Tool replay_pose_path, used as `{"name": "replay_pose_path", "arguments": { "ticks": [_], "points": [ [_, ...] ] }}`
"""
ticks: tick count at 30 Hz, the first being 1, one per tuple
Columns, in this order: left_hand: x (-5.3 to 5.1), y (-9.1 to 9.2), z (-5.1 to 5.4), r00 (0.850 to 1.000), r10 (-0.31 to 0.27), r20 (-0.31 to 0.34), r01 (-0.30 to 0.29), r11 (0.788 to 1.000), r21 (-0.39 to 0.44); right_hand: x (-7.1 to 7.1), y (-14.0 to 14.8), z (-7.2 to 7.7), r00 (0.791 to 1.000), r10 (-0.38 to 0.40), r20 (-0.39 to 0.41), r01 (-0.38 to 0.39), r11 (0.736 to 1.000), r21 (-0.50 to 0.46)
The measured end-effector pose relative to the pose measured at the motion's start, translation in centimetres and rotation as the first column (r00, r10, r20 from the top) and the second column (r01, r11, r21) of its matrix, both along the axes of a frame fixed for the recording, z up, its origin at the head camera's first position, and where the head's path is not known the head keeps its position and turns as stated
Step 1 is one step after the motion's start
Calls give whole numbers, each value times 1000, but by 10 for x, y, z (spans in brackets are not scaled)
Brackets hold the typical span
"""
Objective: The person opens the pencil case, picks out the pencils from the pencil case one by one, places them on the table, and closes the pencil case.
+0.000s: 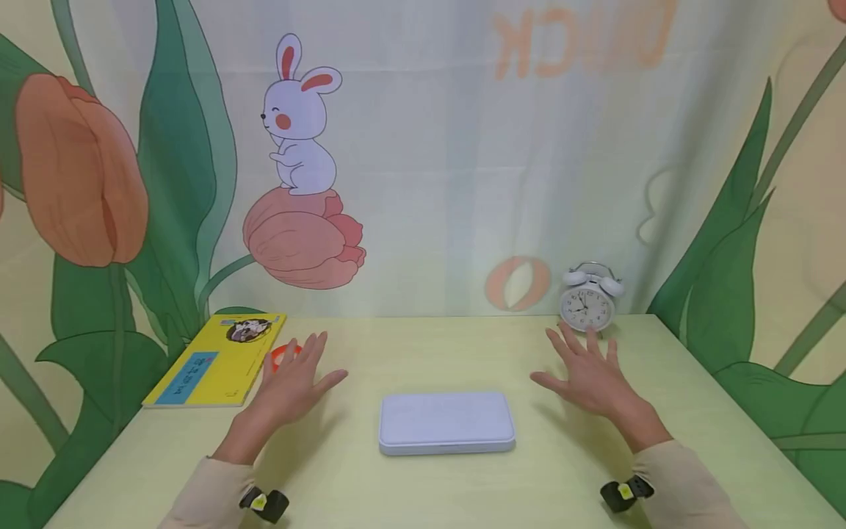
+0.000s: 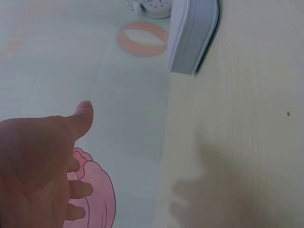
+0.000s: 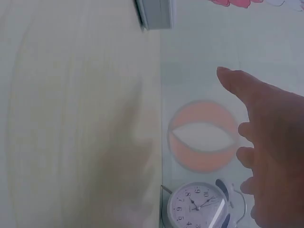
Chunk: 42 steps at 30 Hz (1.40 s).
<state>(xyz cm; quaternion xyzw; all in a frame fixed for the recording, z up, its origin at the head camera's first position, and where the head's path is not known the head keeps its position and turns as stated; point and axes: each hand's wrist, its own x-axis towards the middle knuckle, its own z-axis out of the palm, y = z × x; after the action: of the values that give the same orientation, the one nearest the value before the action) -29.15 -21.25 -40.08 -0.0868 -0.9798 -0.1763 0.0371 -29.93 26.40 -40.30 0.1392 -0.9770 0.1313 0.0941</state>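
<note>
A pale lavender-white case [image 1: 446, 420] lies flat on the table between the two hands, touched by neither. My left hand [image 1: 291, 386] hovers to its left with fingers spread, holding nothing; in the left wrist view that hand [image 2: 40, 166] is beside the case [image 2: 192, 35]. To the right of the case my right hand [image 1: 591, 378] is held above the table, fingers spread and empty. The right wrist view has this hand [image 3: 275, 142] with its thumb apart, and the end of the case [image 3: 156, 14] at the top.
A yellow book [image 1: 218, 360] lies at the table's left edge, with a red-orange ring-shaped object [image 1: 277, 355] partly hidden behind the left hand. A white twin-bell alarm clock [image 1: 587, 305] stands at the back right. A printed curtain [image 1: 423, 184] hangs behind the table [image 1: 423, 492].
</note>
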Motion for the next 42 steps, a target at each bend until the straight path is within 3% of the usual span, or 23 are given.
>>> {"name": "replay_pose_path", "arguments": {
  "ticks": [9,20,27,35,38,42],
  "points": [
    [12,13,8,993,-104,59,96,987,130,6,-18,1,994,82,78,-75,993,-92],
    [15,35,-5,969,-228,100,196,947,256,14,-44,-6,983,171,61,-161,978,-135],
    [19,49,-11,949,-286,134,236,924,302,19,-59,-13,962,246,123,-225,960,-165],
    [20,63,-25,910,-387,150,332,896,296,25,-70,-13,920,298,256,-267,952,-148],
    [21,67,-29,892,-421,162,361,881,305,28,-72,-12,893,328,307,-297,944,-144],
    [22,69,-32,886,-429,174,365,879,308,31,-75,-12,859,367,357,-335,930,-151]
  ]
}}
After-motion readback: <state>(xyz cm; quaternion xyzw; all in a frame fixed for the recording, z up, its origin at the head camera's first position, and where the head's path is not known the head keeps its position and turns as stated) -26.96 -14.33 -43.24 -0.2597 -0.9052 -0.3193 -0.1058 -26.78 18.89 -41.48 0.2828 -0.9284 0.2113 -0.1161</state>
